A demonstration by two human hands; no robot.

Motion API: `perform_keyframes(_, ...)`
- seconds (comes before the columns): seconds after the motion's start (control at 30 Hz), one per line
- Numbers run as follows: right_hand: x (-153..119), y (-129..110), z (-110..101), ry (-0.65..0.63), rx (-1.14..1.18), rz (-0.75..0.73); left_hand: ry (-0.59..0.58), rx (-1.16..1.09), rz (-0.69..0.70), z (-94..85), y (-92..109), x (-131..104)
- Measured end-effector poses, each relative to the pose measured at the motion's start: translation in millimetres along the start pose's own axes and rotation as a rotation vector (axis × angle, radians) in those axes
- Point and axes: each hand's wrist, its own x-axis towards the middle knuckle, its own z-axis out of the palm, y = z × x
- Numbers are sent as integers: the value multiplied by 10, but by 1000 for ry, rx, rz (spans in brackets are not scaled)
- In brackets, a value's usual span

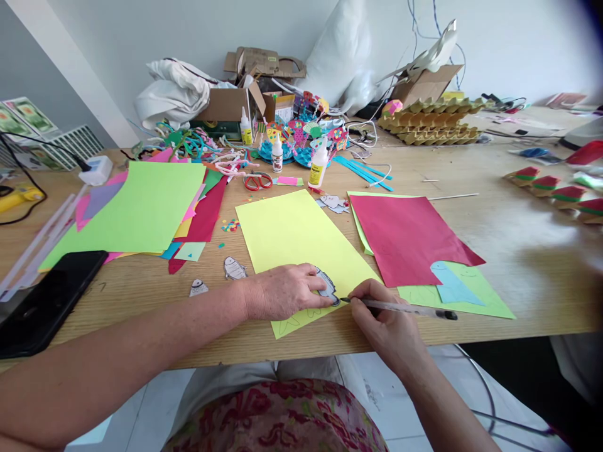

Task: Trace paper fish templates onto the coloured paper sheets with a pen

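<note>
Both hands are at work above the near edge of the wooden surface (141,314), set close beside each other. The left hand (288,292) lies palm down with fingers extended, pressing a grey fish cutout (326,279) against a yellow paper sheet (292,232); its fingers partly cover the cutout. The right hand (389,326) is closed in a writing grip on a pen (409,307). The pen's point is at the tail-side edge of the cutout; firm contact with the sheet cannot be confirmed.

The cutout is located on the lower right part of the yellow sheet. Pencil-like outlines (288,324) are noted along the sheet's near edge, partly hidden by the left hand.

Left of the sheet lie a second fish cutout (235,269), a third nearer the forearm (198,287), and scattered paper dots (230,225). To the right, a dark red sheet (400,232) overlaps green paper (490,295) and part of a light blue cutout (455,287).

Beyond the yellow sheet stand a glue bottle (318,168) with a yellow label and, farther left, red-handled scissors (258,181). At far left, a black phone (51,298) lies beside stacked coloured paper (136,207).
</note>
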Motion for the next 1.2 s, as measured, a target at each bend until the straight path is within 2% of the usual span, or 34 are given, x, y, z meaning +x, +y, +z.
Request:
perform_keyframes(0.33, 53, -45, 44, -32, 35, -10, 22, -2, 8, 11, -5, 1)
perform_keyframes(0.5, 88, -40, 66, -46, 28, -41, -12, -5, -12, 0, 5, 9)
perform_keyframes(0.7, 89, -43, 61, -43, 10, -61, -42, 7, -19, -23, 14, 11)
perform_keyframes(1.0, 81, -36, 59, -25, 23, -49, 14, 28, 9, -27, 21, 2)
perform_keyframes(1.2, 91, -34, 71, -15, 19, -30, -27, 18, 16, -41, 14, 17)
